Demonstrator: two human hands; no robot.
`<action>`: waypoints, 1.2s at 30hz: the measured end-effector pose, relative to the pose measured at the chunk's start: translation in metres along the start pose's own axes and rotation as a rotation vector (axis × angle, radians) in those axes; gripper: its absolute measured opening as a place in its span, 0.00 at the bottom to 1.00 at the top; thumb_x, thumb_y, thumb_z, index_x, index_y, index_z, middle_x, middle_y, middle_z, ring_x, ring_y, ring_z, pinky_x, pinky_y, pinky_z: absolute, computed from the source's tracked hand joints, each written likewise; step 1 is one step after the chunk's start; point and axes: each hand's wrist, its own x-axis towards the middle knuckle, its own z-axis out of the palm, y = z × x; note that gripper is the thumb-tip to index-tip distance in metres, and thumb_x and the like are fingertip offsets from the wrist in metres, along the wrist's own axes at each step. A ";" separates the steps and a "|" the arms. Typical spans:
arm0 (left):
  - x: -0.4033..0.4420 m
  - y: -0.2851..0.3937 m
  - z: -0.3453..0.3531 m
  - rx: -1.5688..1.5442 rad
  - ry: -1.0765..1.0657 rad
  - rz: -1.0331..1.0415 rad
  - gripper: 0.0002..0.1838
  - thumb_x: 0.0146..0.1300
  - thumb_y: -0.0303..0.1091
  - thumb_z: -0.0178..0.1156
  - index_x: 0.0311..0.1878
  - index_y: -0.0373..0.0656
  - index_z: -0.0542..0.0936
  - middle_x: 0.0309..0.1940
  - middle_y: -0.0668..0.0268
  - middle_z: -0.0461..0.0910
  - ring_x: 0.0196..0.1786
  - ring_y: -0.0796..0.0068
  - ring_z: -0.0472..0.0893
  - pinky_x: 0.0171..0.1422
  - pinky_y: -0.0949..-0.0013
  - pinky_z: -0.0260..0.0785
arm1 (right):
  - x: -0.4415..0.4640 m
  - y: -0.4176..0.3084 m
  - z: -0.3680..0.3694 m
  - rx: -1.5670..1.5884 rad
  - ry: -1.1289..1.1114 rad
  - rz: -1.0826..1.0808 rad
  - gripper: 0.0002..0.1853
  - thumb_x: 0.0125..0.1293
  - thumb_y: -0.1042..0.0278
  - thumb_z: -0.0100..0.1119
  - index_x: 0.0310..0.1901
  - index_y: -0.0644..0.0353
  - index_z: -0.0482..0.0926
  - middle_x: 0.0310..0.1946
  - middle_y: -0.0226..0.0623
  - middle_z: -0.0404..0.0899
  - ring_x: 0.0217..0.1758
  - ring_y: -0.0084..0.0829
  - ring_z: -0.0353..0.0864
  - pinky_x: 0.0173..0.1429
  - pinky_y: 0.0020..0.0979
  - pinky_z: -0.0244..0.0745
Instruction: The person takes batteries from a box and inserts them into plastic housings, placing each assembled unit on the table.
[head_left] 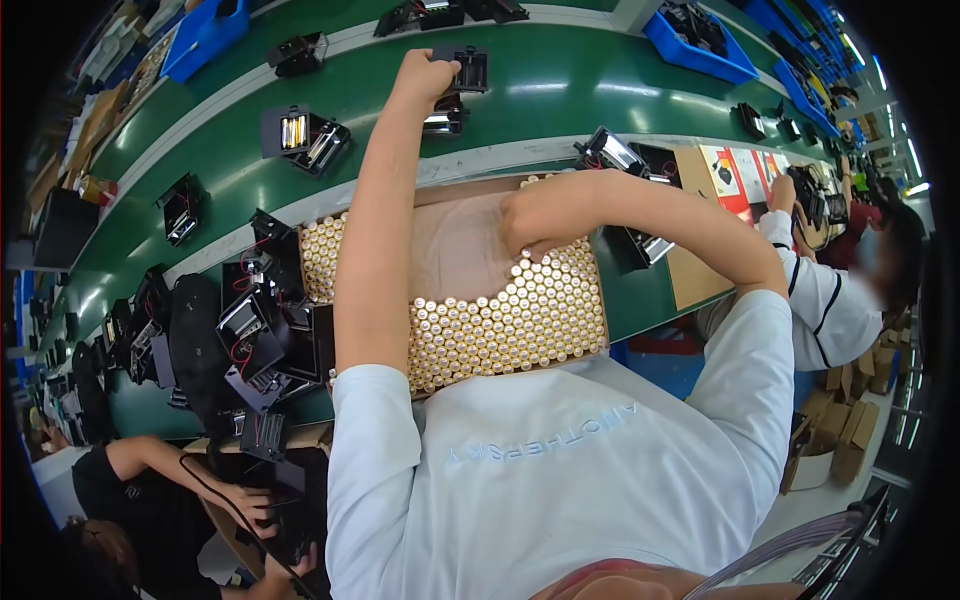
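Note:
My left hand [425,76], stretched out over the green bench, grips a black battery case [470,70] by its side. The case's open compartments face up. Close to me lies a box of upright batteries [490,335], packed tightly in rows, with a bare patch of its lining [455,240] showing. My right hand [535,215] is over the edge of this patch, fingers curled down and pressed together at the nearest batteries. What it holds is hidden under the fingers. Another black case [445,120] sits just below my left hand.
Black cases with red wires [250,330] are heaped left of the box. One case holds batteries [295,132]. Blue bins [700,45] stand along the far side. A co-worker [835,290] sits at the right; another person's hand [250,505] is at lower left.

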 end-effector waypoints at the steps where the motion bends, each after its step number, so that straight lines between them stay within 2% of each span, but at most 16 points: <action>1: 0.005 -0.004 -0.004 -0.017 -0.001 -0.010 0.19 0.63 0.20 0.60 0.56 0.27 0.67 0.46 0.51 0.78 0.43 0.62 0.84 0.48 0.58 0.82 | 0.000 0.001 -0.001 -0.030 0.025 -0.017 0.10 0.59 0.66 0.64 0.39 0.63 0.82 0.34 0.48 0.82 0.43 0.49 0.81 0.45 0.45 0.75; 4: -0.005 0.001 -0.003 -0.037 0.086 -0.043 0.25 0.63 0.18 0.59 0.62 0.31 0.62 0.48 0.49 0.77 0.43 0.61 0.84 0.49 0.54 0.81 | 0.001 0.000 -0.008 0.059 0.118 -0.028 0.09 0.59 0.67 0.64 0.37 0.64 0.82 0.33 0.47 0.82 0.44 0.47 0.81 0.44 0.44 0.74; 5: -0.011 0.004 -0.004 -0.044 0.090 -0.070 0.30 0.63 0.17 0.59 0.66 0.38 0.59 0.50 0.48 0.75 0.44 0.60 0.83 0.49 0.50 0.81 | 0.001 0.005 -0.003 0.135 0.276 -0.074 0.09 0.60 0.67 0.63 0.38 0.64 0.82 0.34 0.46 0.82 0.41 0.47 0.81 0.43 0.42 0.75; 8: -0.013 0.003 -0.009 -0.115 0.044 -0.039 0.29 0.63 0.17 0.58 0.66 0.40 0.61 0.52 0.49 0.74 0.46 0.59 0.83 0.48 0.50 0.81 | 0.001 0.008 -0.013 0.247 0.343 0.005 0.12 0.62 0.68 0.63 0.44 0.64 0.83 0.39 0.45 0.84 0.41 0.45 0.82 0.46 0.40 0.76; 11: -0.015 0.004 -0.013 -0.141 -0.027 -0.046 0.27 0.63 0.16 0.57 0.64 0.41 0.64 0.51 0.50 0.74 0.45 0.59 0.82 0.46 0.50 0.81 | 0.004 0.019 -0.023 0.237 0.606 0.060 0.12 0.63 0.69 0.64 0.45 0.67 0.83 0.35 0.44 0.85 0.28 0.38 0.84 0.35 0.33 0.78; 14: -0.023 0.008 -0.014 -0.125 -0.026 -0.053 0.27 0.62 0.16 0.57 0.63 0.41 0.65 0.50 0.52 0.74 0.46 0.59 0.82 0.46 0.50 0.81 | 0.005 0.016 -0.040 0.649 0.522 0.444 0.12 0.64 0.70 0.64 0.46 0.67 0.83 0.31 0.41 0.85 0.18 0.27 0.80 0.26 0.26 0.76; 15: -0.023 0.008 -0.015 -0.118 -0.020 -0.057 0.27 0.61 0.16 0.57 0.63 0.41 0.65 0.50 0.52 0.74 0.46 0.59 0.82 0.45 0.50 0.81 | 0.008 0.022 -0.038 0.675 0.534 0.380 0.11 0.66 0.72 0.62 0.47 0.67 0.83 0.30 0.37 0.84 0.15 0.19 0.76 0.21 0.22 0.73; 18: -0.025 0.008 -0.019 -0.114 -0.021 -0.039 0.24 0.62 0.19 0.56 0.62 0.40 0.65 0.49 0.53 0.75 0.45 0.60 0.82 0.41 0.52 0.80 | 0.009 0.029 -0.045 0.732 0.606 0.417 0.11 0.66 0.70 0.61 0.46 0.66 0.83 0.29 0.36 0.84 0.16 0.19 0.76 0.21 0.22 0.73; 20: -0.025 0.007 -0.021 -0.159 -0.033 -0.043 0.23 0.63 0.20 0.56 0.61 0.39 0.65 0.47 0.52 0.76 0.42 0.61 0.83 0.37 0.57 0.80 | 0.006 0.044 -0.064 0.635 0.843 0.517 0.12 0.68 0.65 0.59 0.42 0.65 0.85 0.24 0.34 0.83 0.18 0.18 0.78 0.20 0.22 0.73; 22: -0.029 0.009 -0.020 -0.195 -0.038 -0.040 0.20 0.67 0.29 0.57 0.59 0.37 0.66 0.45 0.54 0.77 0.39 0.65 0.82 0.37 0.59 0.79 | 0.001 0.075 -0.082 0.535 1.086 0.677 0.14 0.67 0.62 0.61 0.37 0.67 0.86 0.21 0.34 0.82 0.18 0.18 0.79 0.22 0.21 0.74; 25: -0.024 0.004 -0.017 -0.319 -0.119 -0.018 0.21 0.68 0.37 0.59 0.56 0.33 0.67 0.43 0.55 0.78 0.37 0.69 0.81 0.37 0.62 0.79 | 0.004 0.096 -0.098 0.508 1.073 0.726 0.16 0.65 0.61 0.63 0.33 0.69 0.86 0.18 0.35 0.80 0.17 0.20 0.79 0.23 0.21 0.75; 28: -0.008 -0.006 -0.016 -0.263 -0.147 -0.020 0.23 0.67 0.39 0.61 0.55 0.32 0.68 0.41 0.56 0.78 0.38 0.69 0.81 0.37 0.64 0.78 | 0.017 0.099 -0.105 0.536 0.804 0.742 0.18 0.62 0.60 0.67 0.34 0.73 0.85 0.19 0.39 0.83 0.19 0.22 0.82 0.26 0.24 0.80; 29: -0.006 -0.013 -0.015 -0.228 -0.116 -0.003 0.26 0.65 0.40 0.64 0.56 0.32 0.67 0.41 0.54 0.77 0.41 0.67 0.82 0.37 0.64 0.79 | 0.020 0.098 -0.107 0.515 0.811 0.769 0.19 0.61 0.61 0.68 0.34 0.76 0.84 0.20 0.40 0.83 0.18 0.23 0.82 0.25 0.25 0.80; 32: -0.025 0.006 -0.012 -0.339 0.009 -0.030 0.26 0.65 0.35 0.64 0.59 0.32 0.64 0.45 0.51 0.76 0.43 0.63 0.82 0.38 0.60 0.80 | 0.022 0.078 -0.110 0.480 0.927 0.770 0.13 0.61 0.64 0.66 0.30 0.69 0.85 0.19 0.37 0.82 0.17 0.20 0.79 0.22 0.23 0.74; 35: -0.023 0.008 -0.016 -0.331 0.149 -0.046 0.28 0.66 0.30 0.62 0.63 0.37 0.59 0.52 0.48 0.72 0.44 0.59 0.81 0.36 0.55 0.80 | 0.023 0.057 -0.101 0.354 1.128 0.687 0.10 0.61 0.65 0.66 0.35 0.66 0.85 0.23 0.38 0.84 0.20 0.27 0.83 0.24 0.27 0.77; 36: -0.022 0.007 -0.016 -0.332 0.186 -0.047 0.28 0.66 0.30 0.61 0.64 0.37 0.59 0.52 0.48 0.72 0.44 0.58 0.81 0.37 0.51 0.80 | 0.027 0.066 -0.091 0.050 1.112 0.608 0.10 0.60 0.66 0.66 0.39 0.64 0.84 0.26 0.39 0.84 0.23 0.30 0.83 0.26 0.29 0.77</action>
